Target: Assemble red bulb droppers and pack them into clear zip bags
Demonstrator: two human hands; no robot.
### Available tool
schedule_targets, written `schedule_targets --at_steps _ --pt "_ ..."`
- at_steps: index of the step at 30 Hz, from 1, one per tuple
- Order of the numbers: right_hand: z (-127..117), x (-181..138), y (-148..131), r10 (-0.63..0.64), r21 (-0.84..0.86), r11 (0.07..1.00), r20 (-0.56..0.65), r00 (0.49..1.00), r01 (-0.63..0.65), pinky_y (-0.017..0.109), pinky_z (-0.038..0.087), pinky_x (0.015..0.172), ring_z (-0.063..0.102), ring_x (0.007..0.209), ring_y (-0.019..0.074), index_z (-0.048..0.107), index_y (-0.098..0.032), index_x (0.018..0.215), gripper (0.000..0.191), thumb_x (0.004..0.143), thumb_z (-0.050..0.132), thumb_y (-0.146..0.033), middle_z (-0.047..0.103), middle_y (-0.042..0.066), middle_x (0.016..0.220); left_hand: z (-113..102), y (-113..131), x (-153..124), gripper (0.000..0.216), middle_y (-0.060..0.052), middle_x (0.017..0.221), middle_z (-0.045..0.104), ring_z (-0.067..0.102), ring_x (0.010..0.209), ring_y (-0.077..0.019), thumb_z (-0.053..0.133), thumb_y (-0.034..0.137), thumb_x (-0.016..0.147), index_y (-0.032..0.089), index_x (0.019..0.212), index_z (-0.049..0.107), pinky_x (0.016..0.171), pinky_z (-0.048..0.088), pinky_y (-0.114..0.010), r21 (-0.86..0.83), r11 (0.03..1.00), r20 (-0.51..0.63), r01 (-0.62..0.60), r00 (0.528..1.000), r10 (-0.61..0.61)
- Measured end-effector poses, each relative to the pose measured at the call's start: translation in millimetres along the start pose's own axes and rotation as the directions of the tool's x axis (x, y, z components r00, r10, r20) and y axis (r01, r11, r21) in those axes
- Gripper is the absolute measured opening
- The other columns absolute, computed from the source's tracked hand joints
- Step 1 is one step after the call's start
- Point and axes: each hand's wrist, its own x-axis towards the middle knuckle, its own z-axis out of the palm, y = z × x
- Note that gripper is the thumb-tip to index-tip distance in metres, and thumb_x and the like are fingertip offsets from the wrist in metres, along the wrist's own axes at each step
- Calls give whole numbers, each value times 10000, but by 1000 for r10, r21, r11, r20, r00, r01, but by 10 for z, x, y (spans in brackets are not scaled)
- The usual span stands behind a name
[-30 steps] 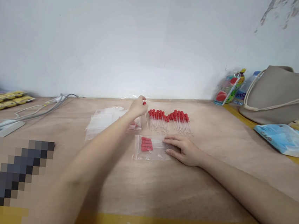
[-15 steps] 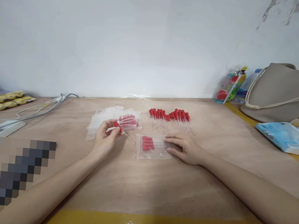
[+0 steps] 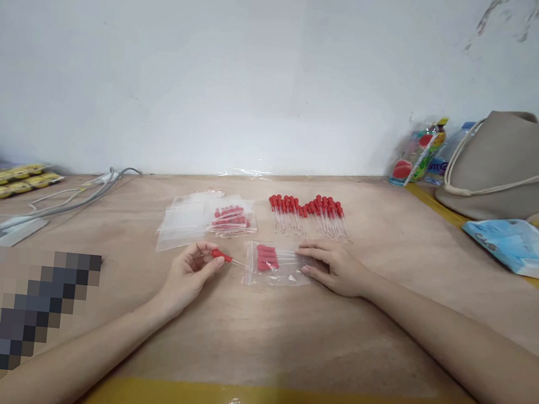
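My left hand pinches a dropper by its red rubber bulb. The dropper's clear stem points right, and its tip is at the left-hand mouth of a clear zip bag; whether it has passed inside I cannot make out. Several droppers with red bulbs lie side by side in that bag, bulbs to the left. My right hand rests on the bag's right end, thumb and fingers apart and pressing it on the table. Behind the bag, many loose droppers lie in a row.
Left of the row are flat clear bags and a bag of red-bulbed droppers. Cables and yellow packs lie at far left. Bottles, a grey bag and a blue packet stand or lie at right.
My left hand has come down and slightly right with the dropper, which is now more level, its tip at the bag's mouth. The right hand has stayed on the bag.
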Motion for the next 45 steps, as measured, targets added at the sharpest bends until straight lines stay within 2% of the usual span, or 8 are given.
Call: schedule_targets --at_steps 5,11,15,23,28,34,38,45 --pt "-1 1 1 -10 5 1000 -3 1000 10 408 414 912 503 1072 217 538 -210 1177 373 842 473 -361 552 105 1157 -59 -54 -58 218 -3 711 621 589 675 -137 693 234 641 202 819 570 652 496 -266 55 992 46 -111 993 109" --pt "5 3 5 -7 2 1000 -6 1000 7 405 412 913 500 1074 216 539 -210 1176 375 841 472 -365 553 104 1156 -124 11 -134 176 -57 900 633 598 806 -174 661 191 668 229 839 644 709 506 -301 124 964 314 -237 931 189" --pt "4 0 7 -3 5 1000 -5 1000 3 416 412 911 501 1075 220 535 -220 1181 380 836 481 -369 554 100 1157 -146 67 -51 208 -71 939 638 607 819 -183 616 221 718 229 922 659 695 516 -302 210 937 457 -279 875 158" --pt "-3 -1 -1 1 -1 1000 -8 1000 -1 402 418 911 508 1067 213 544 -209 1169 375 831 490 -363 559 103 1152 31 76 188 256 -74 1000 623 578 960 -187 600 249 749 194 999 590 889 445 -352 161 933 514 -320 834 198" --pt "-4 -3 16 -9 4 1000 -6 1000 9 416 414 910 509 1073 219 541 -221 1170 377 830 489 -375 557 103 1158 97 93 143 250 -80 984 600 580 931 -179 570 267 773 190 1009 537 829 471 -320 62 968 565 -242 808 166" --pt "3 -6 21 -5 4 1000 -5 1000 5 417 411 913 506 1076 221 541 -220 1173 377 832 488 -372 557 102 1159 75 70 136 221 -69 930 611 596 845 -176 543 235 785 209 1004 534 747 492 -285 119 946 576 -302 797 182" --pt "-2 -11 16 20 5 1000 14 1000 -20 412 399 929 497 1087 218 537 -214 1183 395 829 493 -383 548 101 1172 63 22 172 257 -79 959 619 609 890 -180 543 223 790 199 1042 500 785 491 -307 128 947 588 -293 792 166" --pt "-40 -21 7 12 -21 1000 60 998 -11 445 380 934 466 1117 253 501 -225 1222 598 712 592 -525 514 108 1216 89 16 202 231 -62 911 647 631 837 -166 641 260 723 180 931 580 775 502 -298 193 947 629 -258 773 82"
